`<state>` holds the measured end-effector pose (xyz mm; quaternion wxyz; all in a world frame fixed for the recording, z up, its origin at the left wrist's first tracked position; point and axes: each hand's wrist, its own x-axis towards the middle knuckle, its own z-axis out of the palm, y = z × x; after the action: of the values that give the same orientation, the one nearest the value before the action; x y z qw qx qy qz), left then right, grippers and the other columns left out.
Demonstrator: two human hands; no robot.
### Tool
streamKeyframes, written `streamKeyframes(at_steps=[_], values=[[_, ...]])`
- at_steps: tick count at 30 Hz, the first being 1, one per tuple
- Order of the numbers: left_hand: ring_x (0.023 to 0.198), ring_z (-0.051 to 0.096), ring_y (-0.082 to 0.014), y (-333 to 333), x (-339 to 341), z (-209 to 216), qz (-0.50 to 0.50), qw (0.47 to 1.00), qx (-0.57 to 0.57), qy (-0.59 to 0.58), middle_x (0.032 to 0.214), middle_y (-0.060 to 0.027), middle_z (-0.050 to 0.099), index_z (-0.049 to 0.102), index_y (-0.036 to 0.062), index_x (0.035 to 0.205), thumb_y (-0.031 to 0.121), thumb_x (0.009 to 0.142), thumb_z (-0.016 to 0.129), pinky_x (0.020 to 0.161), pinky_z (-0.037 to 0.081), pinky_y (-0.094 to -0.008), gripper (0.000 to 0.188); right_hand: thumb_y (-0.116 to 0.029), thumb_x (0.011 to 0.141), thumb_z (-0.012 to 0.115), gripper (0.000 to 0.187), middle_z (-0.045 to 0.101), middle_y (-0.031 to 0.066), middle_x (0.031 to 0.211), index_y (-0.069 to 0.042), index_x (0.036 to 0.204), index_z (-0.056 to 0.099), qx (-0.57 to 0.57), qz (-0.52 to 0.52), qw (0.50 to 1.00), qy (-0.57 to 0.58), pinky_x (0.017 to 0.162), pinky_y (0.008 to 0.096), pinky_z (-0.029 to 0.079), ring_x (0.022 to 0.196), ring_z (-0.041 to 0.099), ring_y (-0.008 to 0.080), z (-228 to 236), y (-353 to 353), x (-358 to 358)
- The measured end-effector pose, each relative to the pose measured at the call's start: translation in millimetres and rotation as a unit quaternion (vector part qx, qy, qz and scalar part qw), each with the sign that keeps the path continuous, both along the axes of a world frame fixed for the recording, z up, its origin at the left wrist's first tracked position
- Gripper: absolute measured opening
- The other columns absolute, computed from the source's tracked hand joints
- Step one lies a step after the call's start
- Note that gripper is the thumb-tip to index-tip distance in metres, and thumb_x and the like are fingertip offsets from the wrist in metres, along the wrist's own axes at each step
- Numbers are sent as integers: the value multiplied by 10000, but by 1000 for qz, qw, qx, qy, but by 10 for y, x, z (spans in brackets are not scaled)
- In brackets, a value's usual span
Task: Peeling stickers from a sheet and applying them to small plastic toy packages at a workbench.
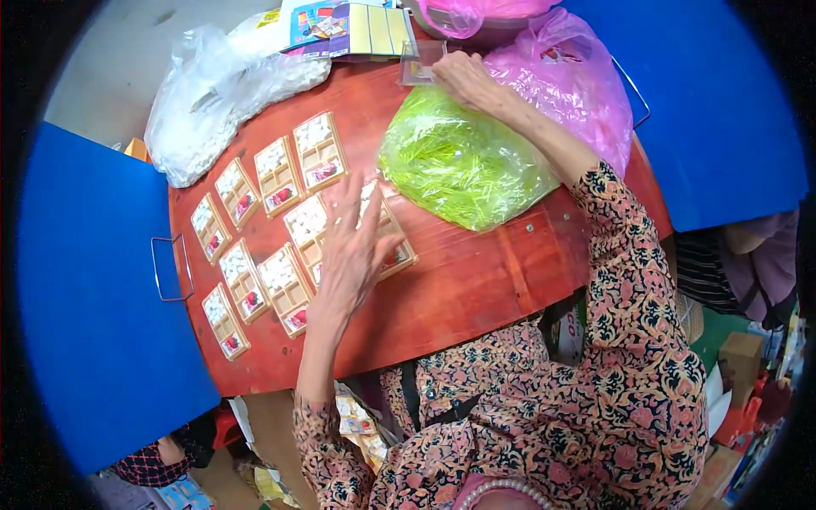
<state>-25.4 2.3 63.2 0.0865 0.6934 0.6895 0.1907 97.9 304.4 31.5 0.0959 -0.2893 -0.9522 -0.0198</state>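
My left hand (347, 255) is spread over two small wooden trays at the right end of the near row, partly hiding them. Each divided tray, such as this one (319, 149), holds small white pieces in one compartment and a red-and-white item in another. My right hand (466, 78) is stretched to the far side of the table, its fingers curled at the edge of a small clear plastic box (416, 66). What those fingers grip is hidden. Below the right forearm lies a clear bag of bright green thin strips (467, 157).
A white plastic bag of white pieces (221, 102) lies at the far left of the red table (459, 297). Pink plastic bags (569, 76) sit at the far right, printed booklets (365, 30) at the back. Blue panels (93, 289) with wire handles flank the table.
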Motion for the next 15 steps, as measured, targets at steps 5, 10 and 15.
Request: streamKeyframes(at_steps=[5, 10, 15], values=[[1306, 196, -419, 751, 124, -202, -60, 997, 38, 34, 1412, -267, 185, 280, 0, 1351, 375, 809, 581, 1045, 236, -491, 725, -47, 730, 464, 93, 511, 213, 798, 22, 738, 525, -16, 24, 987, 156, 571, 507, 418, 715, 535, 378, -391, -33, 176], [1275, 195, -491, 963, 289, -508, -71, 987, 42, 137, 1389, -319, 171, 277, -16, 1346, 479, 780, 574, 992, 271, -563, 809, -127, 826, 446, 149, 510, 206, 818, 8, 880, 481, 10, 4, 991, 133, 643, 452, 452, 748, 537, 361, -395, -218, 274], [1280, 182, -492, 1038, 328, -533, -91, 987, 55, 118, 1393, -314, 158, 264, -11, 1356, 508, 741, 606, 974, 284, -588, 875, -87, 776, 479, 131, 521, 203, 818, 9, 861, 504, 52, 26, 992, 110, 634, 464, 450, 778, 540, 375, -244, 75, 252]])
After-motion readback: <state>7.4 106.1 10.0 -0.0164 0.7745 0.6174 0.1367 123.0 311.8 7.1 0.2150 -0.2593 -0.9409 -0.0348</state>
